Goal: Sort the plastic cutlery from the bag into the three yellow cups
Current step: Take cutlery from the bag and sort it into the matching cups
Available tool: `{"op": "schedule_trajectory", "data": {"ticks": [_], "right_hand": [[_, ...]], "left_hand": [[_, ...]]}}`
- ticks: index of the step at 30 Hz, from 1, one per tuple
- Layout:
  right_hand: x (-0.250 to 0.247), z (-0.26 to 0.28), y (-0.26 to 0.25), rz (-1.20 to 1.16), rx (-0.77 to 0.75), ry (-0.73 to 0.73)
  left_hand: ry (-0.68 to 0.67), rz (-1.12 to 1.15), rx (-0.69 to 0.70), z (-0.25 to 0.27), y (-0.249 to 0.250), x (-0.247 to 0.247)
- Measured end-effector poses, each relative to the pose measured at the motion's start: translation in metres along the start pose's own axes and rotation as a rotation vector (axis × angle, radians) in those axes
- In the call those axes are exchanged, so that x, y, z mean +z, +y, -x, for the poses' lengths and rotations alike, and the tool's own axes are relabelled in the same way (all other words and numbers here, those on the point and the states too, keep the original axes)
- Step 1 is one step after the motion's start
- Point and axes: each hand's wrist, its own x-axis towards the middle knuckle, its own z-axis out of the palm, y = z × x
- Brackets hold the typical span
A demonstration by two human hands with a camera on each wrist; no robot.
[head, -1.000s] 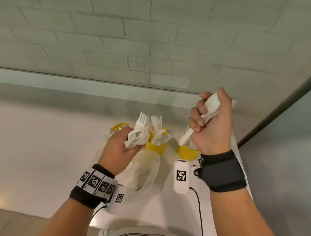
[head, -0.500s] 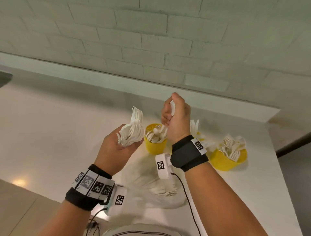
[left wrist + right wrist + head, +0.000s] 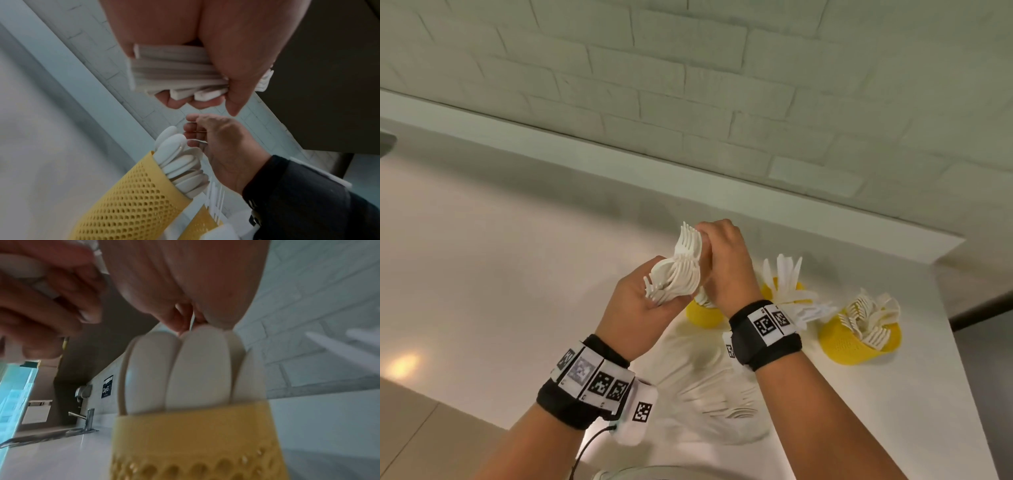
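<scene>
My left hand [image 3: 654,305] grips a fanned bundle of white plastic forks [image 3: 679,270], tines up; the left wrist view shows their handles [image 3: 170,71] in its fist. My right hand [image 3: 722,263] hovers right beside the bundle, over the left yellow cup [image 3: 703,317]. Its fingertips [image 3: 185,321] pinch the top of a spoon among the spoons [image 3: 197,369] standing in that cup [image 3: 195,434]. The middle cup [image 3: 799,286] holds knives, half hidden by my wrist. The right cup [image 3: 859,346] holds forks. The clear bag [image 3: 709,387] lies below my hands with cutlery inside.
The white counter [image 3: 482,274] runs along a white brick wall [image 3: 688,85] with a low ledge. Its right edge drops off just past the right cup. A faucet [image 3: 88,418] and sink sit far off along the counter.
My right hand has swung left from beside the right cup and come down over the left cup with its spoons. The left hand keeps the forks raised.
</scene>
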Motion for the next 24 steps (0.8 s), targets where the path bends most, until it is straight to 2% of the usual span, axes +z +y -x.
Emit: {"op": "schedule_trajectory", "data": {"ticks": [2, 6, 9, 11, 13, 15, 17, 19, 24], "right_hand": [[0.001, 0.001, 0.003, 0.16, -0.07, -0.072], [0.007, 0.008, 0.002, 0.476, -0.073, -0.373], [0.002, 0.007, 0.002, 0.465, -0.07, -0.355], [-0.011, 0.006, -0.006, 0.235, -0.029, -0.225], [-0.031, 0.007, -0.021, -0.223, 0.119, -0.12], [-0.051, 0.012, -0.039, -0.781, 0.252, -0.149], [-0.068, 0.019, -0.055, -1.181, 0.282, -0.267], [-0.076, 0.026, -0.066, -1.297, 0.27, -0.295], [-0.071, 0.031, -0.066, -1.197, 0.348, -0.021]], "left_hand": [[-0.001, 0.023, 0.002, -0.001, 0.004, 0.003], [0.005, 0.062, 0.006, -0.002, 0.005, 0.007], [-0.008, 0.138, -0.048, -0.004, 0.006, 0.006], [-0.025, 0.174, -0.072, -0.004, 0.01, 0.004], [-0.042, 0.197, -0.095, -0.004, 0.011, 0.001], [-0.088, 0.201, -0.104, -0.004, 0.011, -0.003], [-0.134, 0.216, -0.117, -0.004, 0.014, -0.004], [-0.139, 0.269, -0.127, -0.003, 0.017, -0.003], [-0.189, 0.374, -0.145, -0.002, 0.018, 0.003]]}}
